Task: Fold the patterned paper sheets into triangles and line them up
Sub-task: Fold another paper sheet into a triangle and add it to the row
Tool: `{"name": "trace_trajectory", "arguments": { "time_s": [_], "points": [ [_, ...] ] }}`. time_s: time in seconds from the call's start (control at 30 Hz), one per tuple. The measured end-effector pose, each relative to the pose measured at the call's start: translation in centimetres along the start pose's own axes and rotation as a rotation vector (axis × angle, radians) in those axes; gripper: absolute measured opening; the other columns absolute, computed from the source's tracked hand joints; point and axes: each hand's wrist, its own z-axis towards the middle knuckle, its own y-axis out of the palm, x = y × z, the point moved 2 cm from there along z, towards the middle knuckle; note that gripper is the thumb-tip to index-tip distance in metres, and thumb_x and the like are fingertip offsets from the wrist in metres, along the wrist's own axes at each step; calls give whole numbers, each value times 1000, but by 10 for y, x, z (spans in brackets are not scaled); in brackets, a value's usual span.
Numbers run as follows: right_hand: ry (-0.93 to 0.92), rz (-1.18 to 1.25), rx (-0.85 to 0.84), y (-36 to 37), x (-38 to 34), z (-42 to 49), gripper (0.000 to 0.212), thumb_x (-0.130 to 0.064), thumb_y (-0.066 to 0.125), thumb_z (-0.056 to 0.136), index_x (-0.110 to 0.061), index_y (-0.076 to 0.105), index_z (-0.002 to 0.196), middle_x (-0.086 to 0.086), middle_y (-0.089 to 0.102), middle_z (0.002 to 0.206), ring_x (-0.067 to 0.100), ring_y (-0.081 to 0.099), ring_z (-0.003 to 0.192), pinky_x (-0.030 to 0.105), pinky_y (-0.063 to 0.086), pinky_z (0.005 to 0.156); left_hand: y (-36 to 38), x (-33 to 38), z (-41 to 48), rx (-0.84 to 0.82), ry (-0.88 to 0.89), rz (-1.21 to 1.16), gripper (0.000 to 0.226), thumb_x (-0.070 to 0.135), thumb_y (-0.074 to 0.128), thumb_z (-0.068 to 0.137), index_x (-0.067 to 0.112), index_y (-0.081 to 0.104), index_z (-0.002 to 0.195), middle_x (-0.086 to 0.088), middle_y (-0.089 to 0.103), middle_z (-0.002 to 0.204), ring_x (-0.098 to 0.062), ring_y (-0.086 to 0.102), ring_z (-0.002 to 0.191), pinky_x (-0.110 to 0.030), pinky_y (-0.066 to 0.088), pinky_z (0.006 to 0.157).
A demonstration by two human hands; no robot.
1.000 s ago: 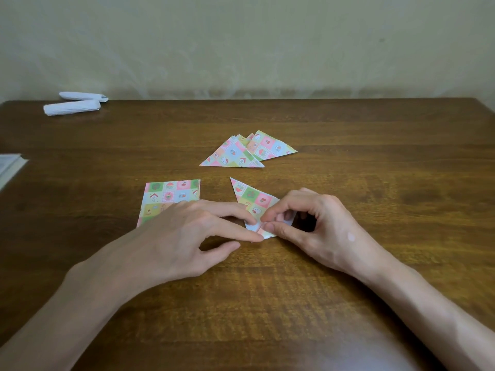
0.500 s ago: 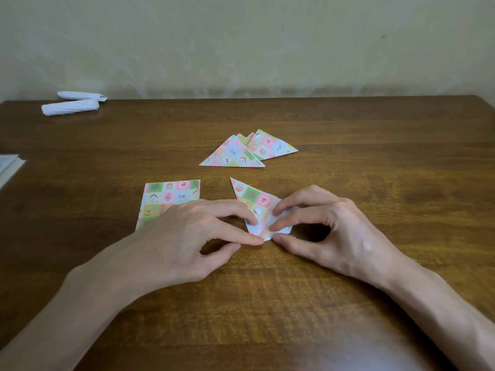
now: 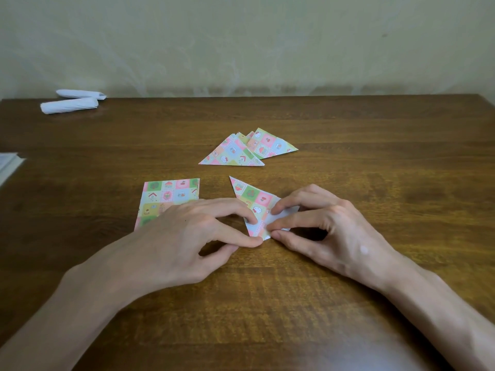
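Observation:
A patterned paper sheet, partly folded into a triangle, lies at the table's middle. My left hand presses its near corner with index finger and thumb. My right hand pinches the sheet's white folded flap between thumb and fingers, right beside the left fingertips. An unfolded patterned sheet lies flat to the left, its near part hidden under my left hand. Folded patterned triangles lie overlapping farther back; the rear ones peek out to the right.
The wooden table stands against a pale wall. Two white rolled papers lie at the far left corner. A white book or pad edge shows at the left border.
My right hand has slid slightly right and its fingers have spread over the flap, flattening it. My left hand stays pressed on the near corner.

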Motion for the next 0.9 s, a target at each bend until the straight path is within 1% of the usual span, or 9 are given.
{"name": "trace_trajectory", "arguments": {
  "time_s": [0.2,0.33,0.5,0.6,0.67,0.73,0.8,0.83,0.9],
  "points": [
    [-18,-27,-2,0,-1,0,16,-37,73,97,-30,82,108,-13,68,121,8,60,114,33,52,94,-1,0,-1,-15,-3,11,36,42,47,97,55,67,123,35,49,140,0,57,128,-44,58,85],
    [-26,-36,-1,-1,-1,0,15,-36,74,96,-29,82,107,-12,69,120,8,60,114,33,53,93,-3,1,0,4,5,7,35,40,50,96,53,70,121,33,53,139,-3,63,120,-43,59,82],
    [-29,-48,7,-1,-2,0,14,-36,75,96,-27,83,104,-12,70,119,8,61,112,31,53,91,-4,3,1,-5,-3,18,34,41,50,96,51,72,120,32,55,137,-6,66,116,-41,59,83],
    [-39,-53,14,-1,-3,0,14,-35,76,95,-24,83,102,-10,71,118,9,62,110,30,53,91,-6,5,0,-18,-8,38,34,40,50,96,51,72,120,32,55,138,-4,64,117,-38,57,86],
    [-42,-56,18,-2,-3,0,15,-35,76,95,-24,83,101,-9,72,118,9,62,110,30,53,91,-4,7,1,-20,-24,53,38,44,46,95,49,72,122,30,56,138,-2,61,120,-36,55,93],
    [-41,-57,19,-2,-3,0,16,-36,75,96,-24,83,101,-10,72,119,9,62,111,30,53,92,-1,8,1,-21,-123,-94,52,55,36,92,42,73,126,26,61,136,0,58,123,-27,51,100],
    [-38,-54,17,-2,-4,0,17,-37,74,96,-24,83,102,-10,71,120,9,62,112,31,53,92,3,11,1,-20,-173,-204,64,62,30,88,36,74,127,23,64,134,3,54,126,-10,40,100],
    [-39,-53,16,-2,-4,0,17,-38,73,96,-24,83,102,-10,71,120,9,62,112,31,53,92,3,12,2,-23,-176,-211,66,62,29,87,35,74,127,23,64,134,4,53,127,-4,35,99],
    [-41,-58,10,-2,-4,0,18,-38,73,97,-24,83,103,-10,71,120,8,62,113,31,53,92,1,13,3,-44,-180,-186,65,62,29,88,36,74,127,23,64,135,3,54,127,-4,33,98]
  ]
}}
